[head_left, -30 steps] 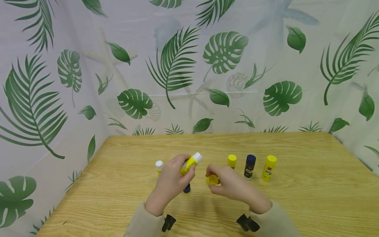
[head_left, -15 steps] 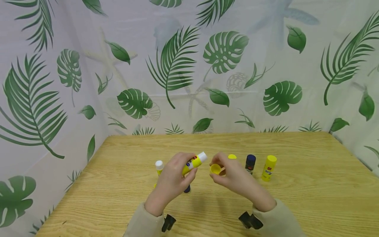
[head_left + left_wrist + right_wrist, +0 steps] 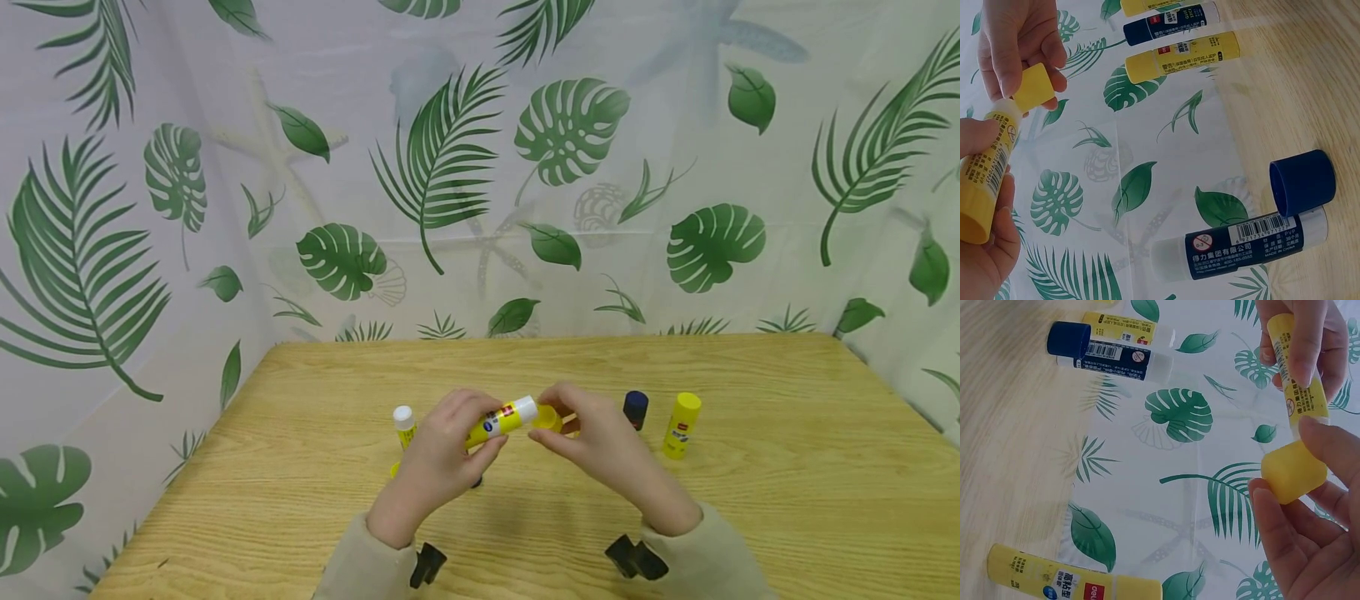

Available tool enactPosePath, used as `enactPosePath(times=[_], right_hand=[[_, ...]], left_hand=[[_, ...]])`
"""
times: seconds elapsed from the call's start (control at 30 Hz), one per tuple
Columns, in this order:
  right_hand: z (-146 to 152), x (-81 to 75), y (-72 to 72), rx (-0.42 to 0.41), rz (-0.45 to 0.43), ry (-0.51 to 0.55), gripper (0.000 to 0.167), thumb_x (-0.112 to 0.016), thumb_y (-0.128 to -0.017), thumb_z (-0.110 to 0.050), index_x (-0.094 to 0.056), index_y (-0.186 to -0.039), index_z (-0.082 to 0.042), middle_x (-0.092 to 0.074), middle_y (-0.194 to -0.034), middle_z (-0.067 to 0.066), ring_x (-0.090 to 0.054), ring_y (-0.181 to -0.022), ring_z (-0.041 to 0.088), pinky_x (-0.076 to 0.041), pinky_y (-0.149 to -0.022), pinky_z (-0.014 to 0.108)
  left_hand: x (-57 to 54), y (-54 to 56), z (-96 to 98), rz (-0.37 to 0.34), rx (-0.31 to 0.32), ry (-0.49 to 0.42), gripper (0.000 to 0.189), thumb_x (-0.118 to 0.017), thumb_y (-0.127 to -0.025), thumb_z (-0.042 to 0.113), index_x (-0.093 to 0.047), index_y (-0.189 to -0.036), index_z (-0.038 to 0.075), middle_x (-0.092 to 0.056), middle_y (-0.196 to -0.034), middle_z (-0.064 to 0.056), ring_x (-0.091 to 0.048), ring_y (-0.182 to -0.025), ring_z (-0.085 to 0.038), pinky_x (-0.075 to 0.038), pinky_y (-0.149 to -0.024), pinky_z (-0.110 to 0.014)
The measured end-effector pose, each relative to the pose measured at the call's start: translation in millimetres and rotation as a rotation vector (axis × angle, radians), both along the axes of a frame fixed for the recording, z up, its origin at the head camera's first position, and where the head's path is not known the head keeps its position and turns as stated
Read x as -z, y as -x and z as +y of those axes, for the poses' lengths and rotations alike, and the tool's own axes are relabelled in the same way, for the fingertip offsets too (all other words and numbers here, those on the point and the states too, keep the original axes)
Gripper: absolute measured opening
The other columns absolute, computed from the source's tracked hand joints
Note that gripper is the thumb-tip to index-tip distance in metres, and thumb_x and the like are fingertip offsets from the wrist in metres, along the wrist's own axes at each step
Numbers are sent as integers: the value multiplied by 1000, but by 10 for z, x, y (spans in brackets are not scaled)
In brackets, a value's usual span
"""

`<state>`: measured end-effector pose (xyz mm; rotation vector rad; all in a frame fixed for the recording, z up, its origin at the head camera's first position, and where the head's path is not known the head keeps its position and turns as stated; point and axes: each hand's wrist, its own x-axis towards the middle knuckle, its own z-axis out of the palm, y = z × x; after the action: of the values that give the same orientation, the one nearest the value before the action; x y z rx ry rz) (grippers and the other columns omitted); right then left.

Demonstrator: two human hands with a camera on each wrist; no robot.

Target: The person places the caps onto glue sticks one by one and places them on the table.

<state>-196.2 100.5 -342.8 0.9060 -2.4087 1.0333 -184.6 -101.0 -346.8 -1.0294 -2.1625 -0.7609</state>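
Note:
My left hand (image 3: 444, 462) grips a yellow glue stick (image 3: 501, 422), tilted so its white end points right. A yellow cap (image 3: 548, 418) is pinched between the thumb and fingers of my right hand (image 3: 603, 446). The cap's open mouth is at the white end of the stick. In the left wrist view the two meet at the cap's edge; whether the cap has slid over the end cannot be told.
An uncapped navy glue stick (image 3: 1244, 247) stands with its cap (image 3: 1302, 182) beside it. Left of my left hand is a white-topped glue stick (image 3: 403, 423). Capped yellow (image 3: 681, 427) and navy (image 3: 635, 407) sticks stand at the right; another yellow one (image 3: 1147, 5) is hidden in the head view.
The glue stick has shifted right and tilted flatter in my left hand. My right hand has raised the cap and turned it, and cap and stick have come together.

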Motion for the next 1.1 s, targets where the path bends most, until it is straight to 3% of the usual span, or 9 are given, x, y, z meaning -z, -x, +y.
enactPosePath(times=[0.57, 1.1], right_hand=[[48, -43, -8, 23, 48, 13, 28, -75, -69, -9, -61, -92, -3, -62, -85, 3, -57, -72, 12, -47, -58, 17], [56, -94, -54, -94, 8, 78, 28, -71, -71, -1, -61, -97, 4, -63, -91, 9, -62, -78, 16, -49, -64, 19]], left_hand=[[4, -4, 15, -14, 11, 29, 31, -73, -71, 4, -59, -99, 2, -57, -96, -5, -53, -86, -14, -45, -70, -17], [11, -19, 36, 36, 18, 44, 32, -75, -70, 7, -60, -97, 3, -58, -96, -5, -53, -85, -14, -45, -70, -16]])
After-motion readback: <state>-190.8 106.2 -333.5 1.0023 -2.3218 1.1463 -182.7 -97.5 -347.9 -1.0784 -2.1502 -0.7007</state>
